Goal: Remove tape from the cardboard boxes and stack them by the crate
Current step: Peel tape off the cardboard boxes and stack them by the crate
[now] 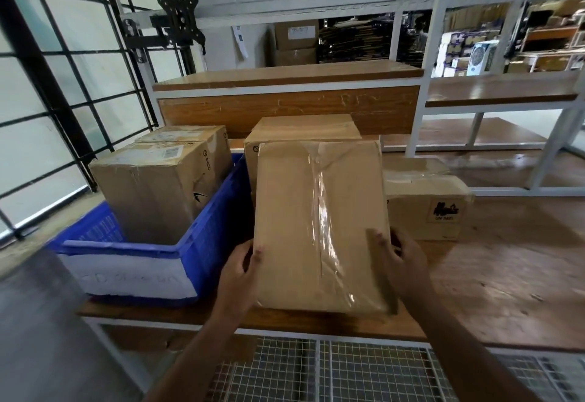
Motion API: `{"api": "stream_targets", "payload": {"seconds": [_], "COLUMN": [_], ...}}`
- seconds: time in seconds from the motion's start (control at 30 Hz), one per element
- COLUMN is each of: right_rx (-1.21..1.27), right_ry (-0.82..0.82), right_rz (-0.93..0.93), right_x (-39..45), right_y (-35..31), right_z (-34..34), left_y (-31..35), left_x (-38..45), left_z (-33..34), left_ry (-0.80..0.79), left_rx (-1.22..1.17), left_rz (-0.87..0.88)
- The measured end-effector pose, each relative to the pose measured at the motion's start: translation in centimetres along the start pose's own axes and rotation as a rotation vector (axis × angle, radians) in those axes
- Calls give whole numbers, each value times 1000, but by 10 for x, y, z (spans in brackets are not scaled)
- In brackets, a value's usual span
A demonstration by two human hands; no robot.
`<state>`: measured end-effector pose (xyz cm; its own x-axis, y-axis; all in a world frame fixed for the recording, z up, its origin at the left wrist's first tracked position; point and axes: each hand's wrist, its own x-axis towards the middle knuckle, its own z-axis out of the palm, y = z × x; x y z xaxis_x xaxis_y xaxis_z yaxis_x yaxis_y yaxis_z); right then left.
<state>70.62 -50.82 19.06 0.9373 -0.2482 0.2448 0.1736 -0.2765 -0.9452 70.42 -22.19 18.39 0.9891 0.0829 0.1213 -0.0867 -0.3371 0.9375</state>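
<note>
Both hands hold a flat cardboard box (319,224) at lower centre of the frame: left hand (240,275) curls its grip round the box's lower left edge, right hand (402,262) curls its grip round the lower right edge. Clear tape (327,211) runs down the box's middle seam. Blue crate (218,227), at left on the wooden bench (506,275), contains two taped boxes (158,180). Behind the held box stands another box (304,129); a smaller printed box (424,205) lies to its right.
</note>
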Motion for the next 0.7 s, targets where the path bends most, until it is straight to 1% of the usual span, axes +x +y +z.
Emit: {"api": "stream_targets", "payload": {"seconds": [0.07,0.17,0.23,0.3,0.43,0.53,0.63,0.7], "right_rx": [79,302,383,406,460,542,536,546], "right_ry": [36,4,-3,2,-45,-61,-97,-93], "right_rz": [33,153,175,136,55,95,99,96], "right_x": [3,4,4,2,-1,-2,1,1], "right_y": [-8,-20,-25,-32,-42,-47,-48,-47], "right_z": [-8,-17,-23,-26,-28,-27,-23,-18], "left_y": [13,17,16,20,36,46,48,53], "left_x": [0,8,11,8,1,0,4,5], "left_z": [-11,-24,-28,-28,-18,-11,-5,2], "left_ry": [-10,-45,-50,-61,-33,-60,-100,-120], "left_rx": [-99,-244,-282,-322,-349,-382,-389,-381], "left_rz": [23,-16,-35,-67,44,108,128,137]}}
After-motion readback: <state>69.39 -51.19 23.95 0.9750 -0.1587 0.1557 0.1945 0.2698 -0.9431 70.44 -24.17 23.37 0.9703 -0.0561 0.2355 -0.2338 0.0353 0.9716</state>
